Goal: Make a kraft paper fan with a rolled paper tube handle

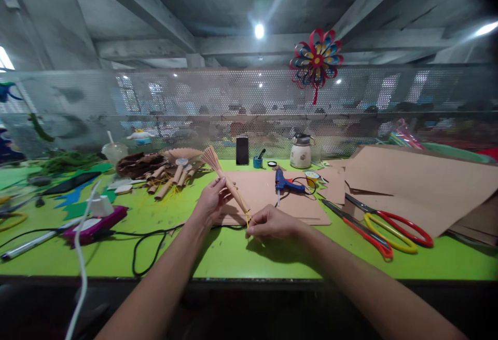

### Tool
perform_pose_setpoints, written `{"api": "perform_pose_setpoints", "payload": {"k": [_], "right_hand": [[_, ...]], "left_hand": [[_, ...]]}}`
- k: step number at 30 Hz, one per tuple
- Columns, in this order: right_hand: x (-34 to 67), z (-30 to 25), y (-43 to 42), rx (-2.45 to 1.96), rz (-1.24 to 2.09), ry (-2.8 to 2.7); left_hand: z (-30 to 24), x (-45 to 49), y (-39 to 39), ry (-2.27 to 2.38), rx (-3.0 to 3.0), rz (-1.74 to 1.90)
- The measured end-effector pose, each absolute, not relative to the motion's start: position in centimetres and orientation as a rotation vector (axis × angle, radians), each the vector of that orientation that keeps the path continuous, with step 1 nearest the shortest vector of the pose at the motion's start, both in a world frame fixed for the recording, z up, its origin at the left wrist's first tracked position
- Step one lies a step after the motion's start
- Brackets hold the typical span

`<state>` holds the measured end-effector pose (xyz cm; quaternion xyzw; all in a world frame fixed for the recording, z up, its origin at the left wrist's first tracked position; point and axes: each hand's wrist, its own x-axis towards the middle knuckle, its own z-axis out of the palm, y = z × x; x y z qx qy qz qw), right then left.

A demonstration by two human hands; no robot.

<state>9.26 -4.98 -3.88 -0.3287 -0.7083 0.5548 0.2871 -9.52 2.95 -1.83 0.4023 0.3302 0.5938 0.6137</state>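
My left hand [212, 198] is closed around the middle of a folded brown paper fan [221, 175], whose pleated top spreads toward the back left. My right hand [272, 223] pinches the fan's narrow lower end, where thin yellow string [248, 219] shows at my fingertips. Both hands hover over the near edge of a brown card sheet [268, 194] lying on the green table [233, 252].
A blue glue gun [285, 183] lies on the card behind my hands. Two pairs of scissors [383, 226] sit to the right beside large brown sheets [420, 184]. Finished paper rolls and fans [171, 171] pile at back left. A black cable [151, 241] and a pink device [95, 223] lie at left.
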Motion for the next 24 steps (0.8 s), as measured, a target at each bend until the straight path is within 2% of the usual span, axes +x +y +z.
{"api": "perform_pose_setpoints", "payload": {"k": [5, 12, 14, 16, 24], "right_hand": [[9.8, -3.1, -5.3, -0.953, 1.342, -2.108], [10.8, -2.1, -4.6, -1.321, 0.742, -2.133], [11.0, -2.1, -4.1, -1.317, 0.457, -2.002], [10.8, -2.3, -3.7, -1.260, 0.334, -1.877], [8.8, -4.3, -4.0, -1.095, 1.114, -1.786]], "left_hand": [[-1.7, -9.5, 2.8, 0.808, 0.925, 1.394], [-1.9, -9.6, 3.0, 0.845, 0.926, 1.441], [-2.0, -9.4, 2.9, 0.845, 0.948, 1.439], [-2.1, -9.0, 2.6, 0.837, 0.980, 1.423], [-1.9, -7.6, 1.7, 0.716, 1.140, 1.413]]}}
